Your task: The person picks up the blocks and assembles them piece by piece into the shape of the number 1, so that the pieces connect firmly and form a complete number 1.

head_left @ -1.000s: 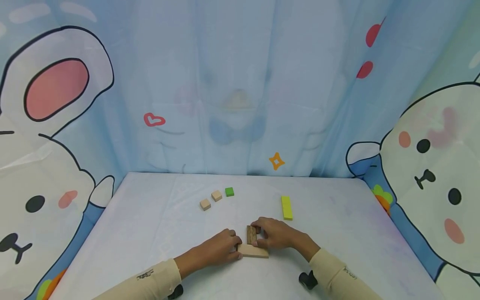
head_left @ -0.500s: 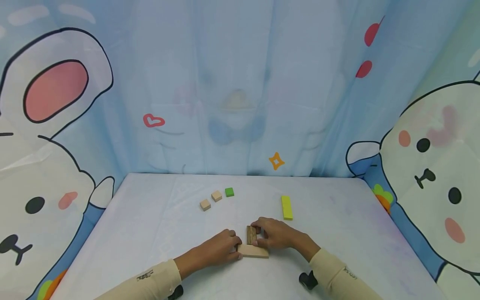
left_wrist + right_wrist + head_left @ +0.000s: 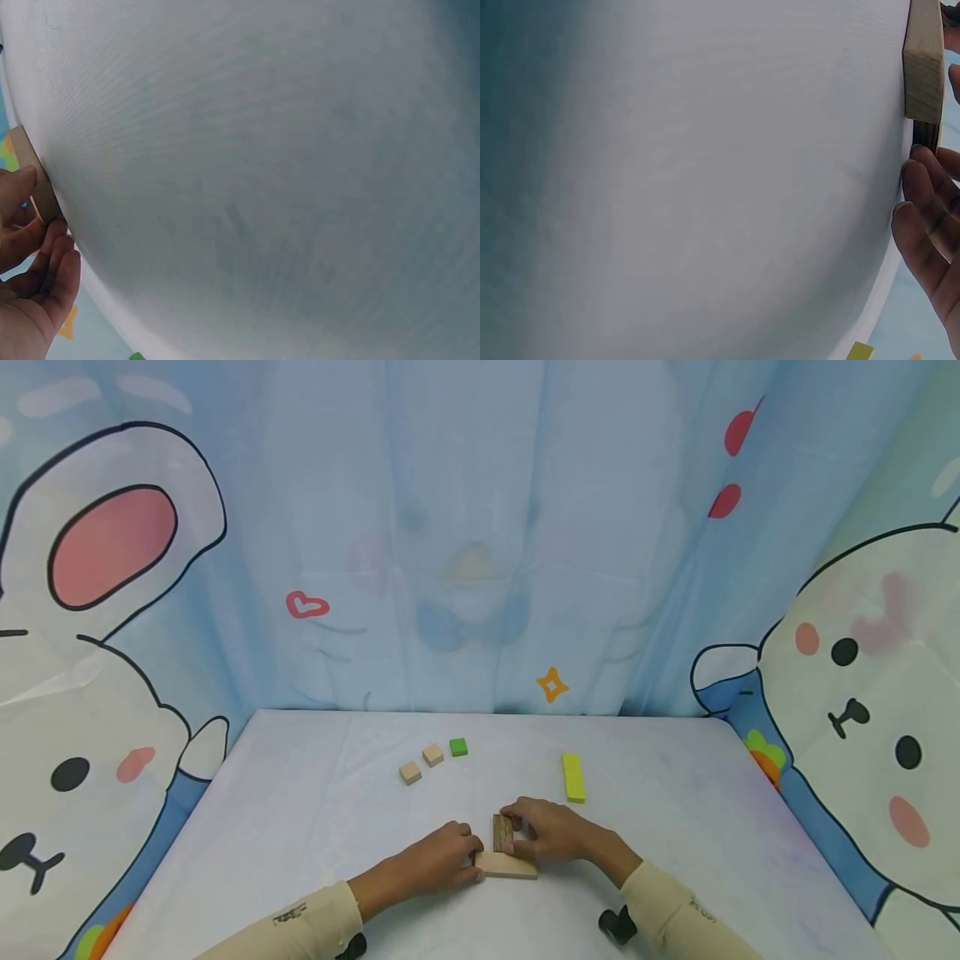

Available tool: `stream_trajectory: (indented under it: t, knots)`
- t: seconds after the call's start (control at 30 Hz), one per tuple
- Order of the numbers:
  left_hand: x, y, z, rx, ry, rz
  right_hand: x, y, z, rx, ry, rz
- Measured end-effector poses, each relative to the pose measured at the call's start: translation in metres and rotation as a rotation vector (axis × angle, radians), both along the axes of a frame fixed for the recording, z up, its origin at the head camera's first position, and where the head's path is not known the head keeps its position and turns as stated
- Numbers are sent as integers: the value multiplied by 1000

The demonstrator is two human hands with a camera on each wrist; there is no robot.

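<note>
A pale wooden plank lies on the table in front of the person, its long side running left to right. My left hand pinches its left end between thumb and fingers; the left wrist view also has the plank at the fingertips. Behind the plank, a dark brown wooden block points away from the person, its near end right at the plank's far edge. My right hand grips this block, a finger at its far end and the thumb near its close end. In the right wrist view the dark block is partly hidden by the plank.
Toward the back stand two small pale wooden cubes and a green cube. A yellow block lies beyond the right hand. The white-covered table ends at a blue cartoon curtain.
</note>
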State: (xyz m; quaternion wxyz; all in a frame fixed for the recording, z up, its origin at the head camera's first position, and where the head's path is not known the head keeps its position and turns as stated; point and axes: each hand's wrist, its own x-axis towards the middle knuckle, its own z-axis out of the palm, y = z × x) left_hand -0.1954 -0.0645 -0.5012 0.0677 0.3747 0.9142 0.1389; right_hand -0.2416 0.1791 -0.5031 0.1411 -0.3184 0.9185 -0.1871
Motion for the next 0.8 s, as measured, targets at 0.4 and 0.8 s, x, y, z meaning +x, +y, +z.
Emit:
stream_trajectory:
  t: [0.4, 0.8]
  knots:
    - [-1, 1, -1, -15, 3, 1, 0, 17, 6, -15, 44, -61]
    - [0, 1, -1, -15, 11, 5, -2, 35, 9, -1, 82, -141]
